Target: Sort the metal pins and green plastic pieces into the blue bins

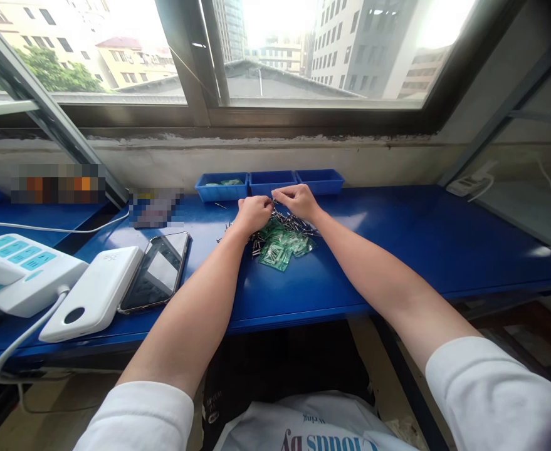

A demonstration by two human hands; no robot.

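Observation:
My left hand [255,214] is closed, its fingertips curled over the small parts at the middle of the table. Just right of it my right hand [299,202] pinches a thin metal piece [274,201], screw-like in shape, close to the left fingertips. What the left fingers grip, if anything, is hidden. Beneath both hands lies a loose pile of thin, dark and silver screw-like pieces [290,222]. Green-tinted clear bags [278,247] with slim pale pieces inside lie at the front of that pile.
Three blue bins [271,183] stand in a row behind the hands; the left one holds green bags. A phone [158,269], a white power bank [94,294] and a power strip [26,272] with cables lie to the left on the blue table [397,250].

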